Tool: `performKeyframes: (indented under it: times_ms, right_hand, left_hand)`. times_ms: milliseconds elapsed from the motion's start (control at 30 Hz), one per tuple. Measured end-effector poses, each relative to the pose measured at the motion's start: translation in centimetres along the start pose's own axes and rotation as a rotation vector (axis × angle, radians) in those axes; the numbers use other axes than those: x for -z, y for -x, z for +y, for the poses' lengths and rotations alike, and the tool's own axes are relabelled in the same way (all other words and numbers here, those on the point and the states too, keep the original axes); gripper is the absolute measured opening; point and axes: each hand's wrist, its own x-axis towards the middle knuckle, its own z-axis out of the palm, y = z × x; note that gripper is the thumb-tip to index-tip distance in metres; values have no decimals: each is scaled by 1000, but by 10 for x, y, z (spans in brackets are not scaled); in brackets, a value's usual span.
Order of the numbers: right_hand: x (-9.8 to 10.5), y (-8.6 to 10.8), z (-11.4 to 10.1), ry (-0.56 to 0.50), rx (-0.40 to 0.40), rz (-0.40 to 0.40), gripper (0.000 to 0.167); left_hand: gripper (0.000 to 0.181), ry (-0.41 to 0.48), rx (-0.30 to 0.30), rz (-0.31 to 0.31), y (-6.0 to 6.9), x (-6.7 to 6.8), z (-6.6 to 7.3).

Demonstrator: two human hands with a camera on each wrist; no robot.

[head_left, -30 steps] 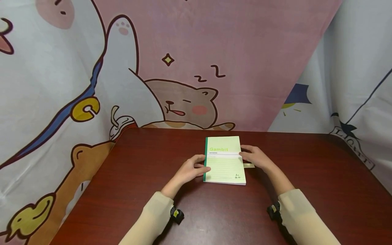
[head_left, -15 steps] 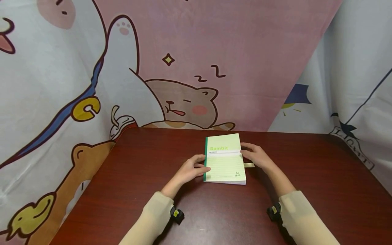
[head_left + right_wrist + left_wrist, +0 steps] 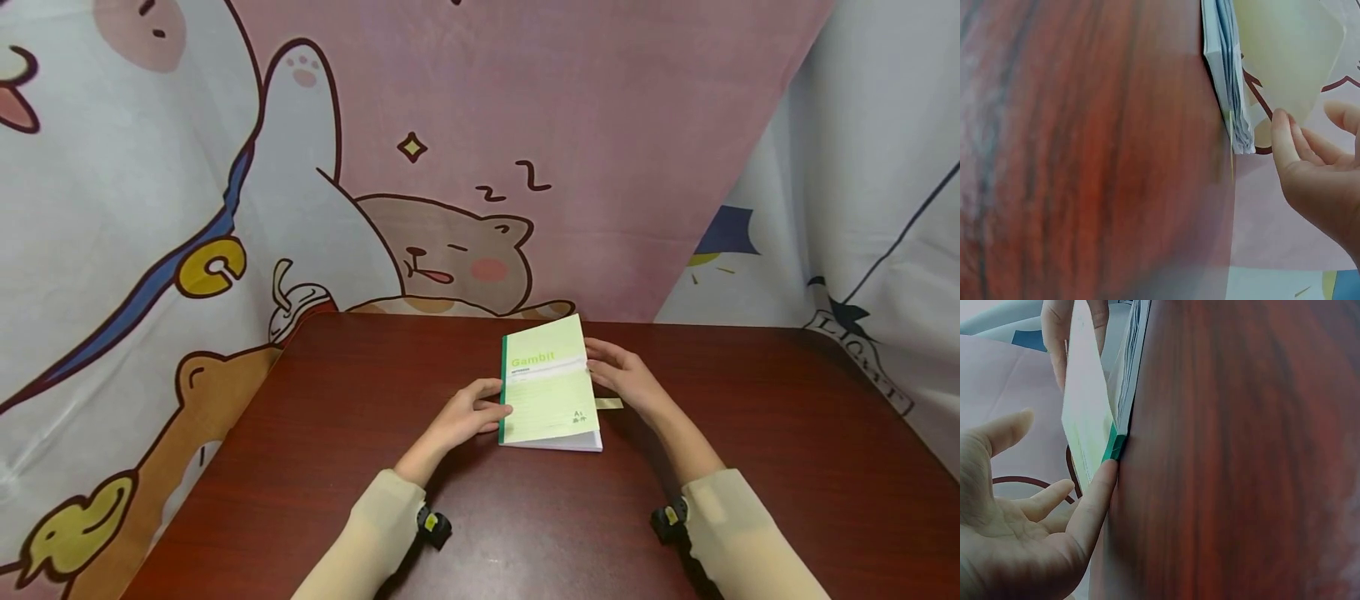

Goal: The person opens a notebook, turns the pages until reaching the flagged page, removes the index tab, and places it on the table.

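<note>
A pale green notebook (image 3: 551, 392) with a green spine lies on the table, its front cover tilted up along the right edge. My left hand (image 3: 465, 417) is at the spine; in the left wrist view one fingertip of this hand (image 3: 1029, 531) touches the spine (image 3: 1112, 447), the thumb standing apart. At the raised cover (image 3: 1297, 56) in the right wrist view, my right hand (image 3: 1322, 169) has its fingertips against the underside near the free edge, the thumb extended beyond that edge. White pages (image 3: 1225, 69) show below the cover.
A cream tab (image 3: 609, 403) sticks out from the notebook's right side. The dark red table (image 3: 360, 367) reaches back to a curtain (image 3: 600, 125) printed with cartoon animals. Black devices are strapped at the left wrist (image 3: 433, 527) and right wrist (image 3: 669, 521).
The notebook's cover has risen on its right side, opening a gap over the pages. My right hand's fingers have moved slightly up with it; the left hand has stayed nearly still.
</note>
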Motion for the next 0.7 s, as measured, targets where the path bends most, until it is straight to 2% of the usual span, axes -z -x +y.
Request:
performKeyframes:
  times_ms: [500,700]
  right_hand:
    - [-7,0,-11,-74,60,-40,57]
    - [-11,0,-17,-55,65,-48,56]
  left_hand:
    - [54,10,12,5,2,2,0]
    - [52,25,0,8,3,4,0]
